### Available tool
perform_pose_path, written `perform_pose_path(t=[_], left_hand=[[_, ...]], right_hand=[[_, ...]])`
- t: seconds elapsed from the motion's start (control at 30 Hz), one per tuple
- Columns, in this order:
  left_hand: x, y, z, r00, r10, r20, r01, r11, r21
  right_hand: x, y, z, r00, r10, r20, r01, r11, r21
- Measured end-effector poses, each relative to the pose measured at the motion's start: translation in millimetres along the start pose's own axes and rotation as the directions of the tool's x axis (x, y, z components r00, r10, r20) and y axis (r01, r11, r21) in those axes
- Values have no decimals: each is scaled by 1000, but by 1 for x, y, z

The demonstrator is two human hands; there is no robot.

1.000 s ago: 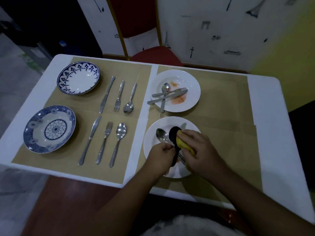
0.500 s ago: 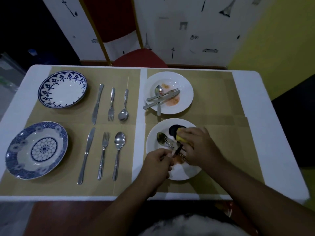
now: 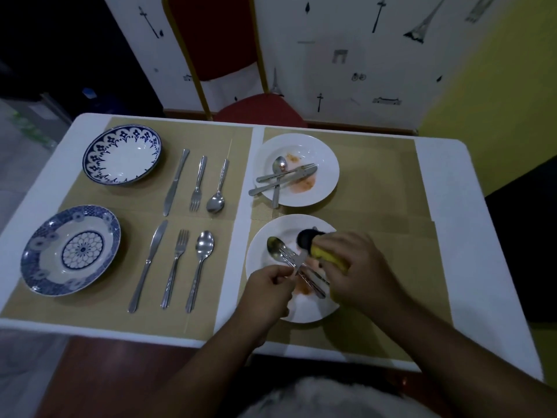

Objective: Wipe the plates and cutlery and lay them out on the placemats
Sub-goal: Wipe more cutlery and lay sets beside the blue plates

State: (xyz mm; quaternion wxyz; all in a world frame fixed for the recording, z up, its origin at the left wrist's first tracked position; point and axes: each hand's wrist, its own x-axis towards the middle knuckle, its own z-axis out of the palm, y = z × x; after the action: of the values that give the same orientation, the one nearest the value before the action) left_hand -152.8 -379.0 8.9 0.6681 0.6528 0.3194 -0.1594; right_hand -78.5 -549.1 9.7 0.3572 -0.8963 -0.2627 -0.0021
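The fingers [image 3: 281,271] of the left hand [image 3: 268,289] were pinched on the end of a knife [image 3: 297,264] over the near white plate [image 3: 263,260], lower centre of the frame. The right hand [image 3: 358,273] was closed around a yellow-and-black sponge [image 3: 316,247], whose black end poked out toward the plate's far rim. Half a second before, the sponge sat pressed on the knife close to the left hand; now it was drawn back toward the far rim, and more of the blade showed bare between the hands. A spoon [image 3: 275,248] and fork [image 3: 289,256] lay in that plate with orange smears [image 3: 303,289] by the handles.

The far white plate [image 3: 324,155], upper centre, kept its crossed cutlery [image 3: 283,179] and orange stain as before.

On the left mats [image 3: 241,164] nothing had shifted: a blue-rimmed bowl [image 3: 122,155] with knife, fork and spoon beside it at upper left, a flower-patterned bowl [image 3: 70,250] with its own set at lower left. The camera view had swung slightly, so the table [image 3: 440,182] sat lower in frame.
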Motion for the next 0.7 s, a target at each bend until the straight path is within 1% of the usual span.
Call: perform_pose_path(t=[0.07,0.1,0.13,0.23,0.27,0.3,0.37,0.4,0.43,0.47,0.57,0.63,0.7], left_hand=[[-3,1,6,999,44,5,-44,997,61],[-5,0,8,998,59,4,-59,996,73],[-6,-1,10,998,68,-2,-68,995,74],[-9,-5,12,998,57,-32,-55,996,68],[-9,-7,13,998,50,-33,-48,997,64],[-9,-8,13,999,42,-34,-41,998,44],[-7,-8,12,999,38,-37,-37,999,14],[-6,-9,10,998,44,-39,-43,999,26],[-5,-9,8,998,50,-40,-48,998,43],[-4,-10,7,998,45,-44,-43,998,55],[-5,-10,5,999,-19,-48,20,1000,24],[-6,-8,5,998,-45,-32,46,999,19],[-3,-7,3,998,-56,-24,57,998,26]], right_hand=[[-6,3,11,978,-152,142,163,984,-72],[-6,8,16,964,-186,189,207,973,-101],[-3,12,17,964,-182,197,208,970,-123],[11,21,14,993,-63,102,79,984,-162],[11,19,15,994,-48,94,63,984,-167],[7,15,16,992,-64,107,82,983,-164],[-5,9,20,972,-163,171,188,972,-141],[-9,8,21,959,-206,195,235,962,-138],[-7,11,20,957,-212,196,243,958,-150],[0,16,18,968,-183,170,212,962,-171],[26,27,9,999,-22,28,27,981,-190],[34,29,4,996,77,-45,-83,984,-155],[33,28,0,983,139,-120,-153,981,-117]])
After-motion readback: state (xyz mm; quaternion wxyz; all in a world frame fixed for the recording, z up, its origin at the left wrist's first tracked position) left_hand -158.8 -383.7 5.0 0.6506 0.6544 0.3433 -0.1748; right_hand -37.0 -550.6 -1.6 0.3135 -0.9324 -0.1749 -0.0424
